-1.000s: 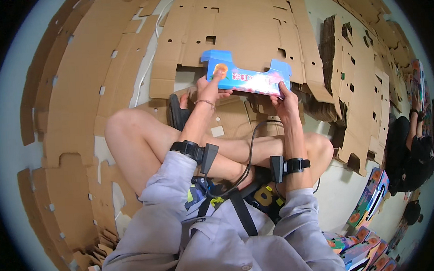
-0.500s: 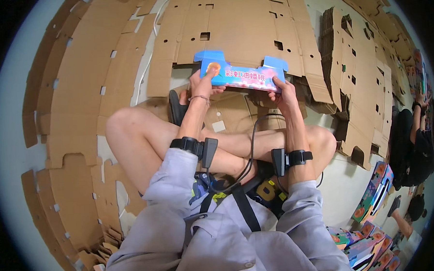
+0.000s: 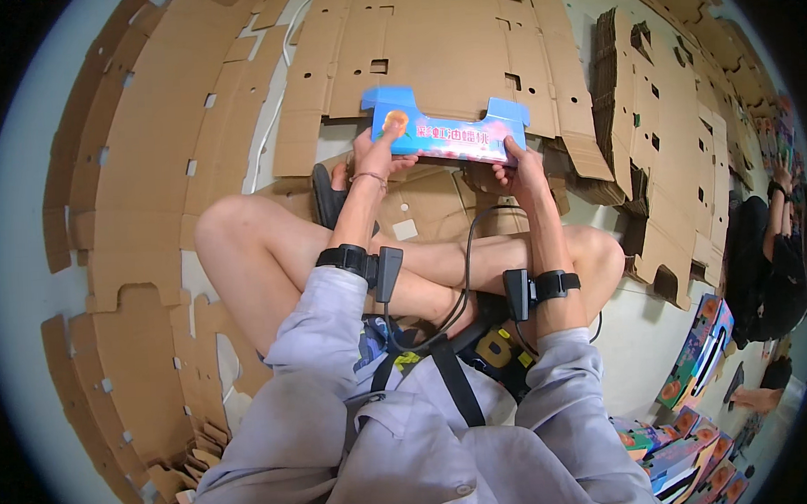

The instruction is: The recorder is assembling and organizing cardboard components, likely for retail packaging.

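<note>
Between both hands I hold a blue and pink printed cardboard box panel (image 3: 457, 140), with raised flaps at its two ends and a peach picture near its left side. My left hand (image 3: 383, 152) grips the left end, thumb on the printed face and fingers curled underneath. At the right end my right hand (image 3: 520, 168) pinches the panel, thumb on the front and fingers behind its lower edge. The panel is above the floor, in front of my crossed legs. Just beyond it lies a large flat sheet of brown cardboard (image 3: 440, 48).
Cut brown cardboard sheets (image 3: 147, 146) cover the floor on the left. More stacked cardboard (image 3: 637, 125) stands at the right. Printed colourful boxes (image 3: 696, 352) lie at lower right, near another person (image 3: 773, 263). A black cable (image 3: 469, 267) links my wrist straps.
The panel and both hands have shifted very slightly, with the right end moving a little to the left. Both hands keep their hold. At the right edge, the other person's arms have moved slightly.
</note>
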`<state>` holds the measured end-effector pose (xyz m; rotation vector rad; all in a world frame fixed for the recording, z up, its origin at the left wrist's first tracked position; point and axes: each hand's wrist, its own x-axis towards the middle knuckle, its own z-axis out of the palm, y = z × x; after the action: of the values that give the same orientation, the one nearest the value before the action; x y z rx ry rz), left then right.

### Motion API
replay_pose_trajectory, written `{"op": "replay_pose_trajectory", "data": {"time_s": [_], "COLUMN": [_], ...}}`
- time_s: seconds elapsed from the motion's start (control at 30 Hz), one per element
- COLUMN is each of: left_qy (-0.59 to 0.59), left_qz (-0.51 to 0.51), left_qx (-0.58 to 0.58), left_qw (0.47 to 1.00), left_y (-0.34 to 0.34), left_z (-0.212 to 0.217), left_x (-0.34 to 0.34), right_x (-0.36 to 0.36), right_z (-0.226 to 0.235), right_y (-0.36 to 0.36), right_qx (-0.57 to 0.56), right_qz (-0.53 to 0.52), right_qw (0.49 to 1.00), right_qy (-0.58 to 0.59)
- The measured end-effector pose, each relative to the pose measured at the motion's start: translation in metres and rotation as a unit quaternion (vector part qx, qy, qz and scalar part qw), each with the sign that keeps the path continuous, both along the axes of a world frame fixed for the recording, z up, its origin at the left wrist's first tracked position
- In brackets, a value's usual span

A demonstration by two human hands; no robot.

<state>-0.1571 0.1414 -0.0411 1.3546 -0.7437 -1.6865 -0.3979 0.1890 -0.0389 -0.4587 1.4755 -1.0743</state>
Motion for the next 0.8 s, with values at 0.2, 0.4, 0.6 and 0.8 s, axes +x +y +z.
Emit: {"op": "replay_pose_trajectory", "data": {"time_s": [0.2,0.4,0.6,0.8], "left_qy": [0.02,0.152,0.351,0.275], "left_qz": [0.006,0.055,0.029,0.01], "left_qx": [-0.03,-0.031,-0.058,-0.112], "left_qw": [0.999,0.986,0.934,0.955], "left_y": [0.001,0.0,0.017,0.009], "left_z": [-0.001,-0.007,0.004,0.01], "left_x": [-0.002,0.0,-0.035,-0.029], "right_x": [-0.002,-0.001,0.008,0.015], "right_z": [0.002,0.009,0.026,0.029], "right_y": [0.001,0.004,0.008,0.009], "right_qx": [-0.026,-0.056,-0.164,-0.196], "right_qz": [0.003,0.005,0.15,0.214], "right_qw": [1.0,0.984,0.954,0.939], "right_qy": [-0.005,-0.169,-0.199,-0.186]}}
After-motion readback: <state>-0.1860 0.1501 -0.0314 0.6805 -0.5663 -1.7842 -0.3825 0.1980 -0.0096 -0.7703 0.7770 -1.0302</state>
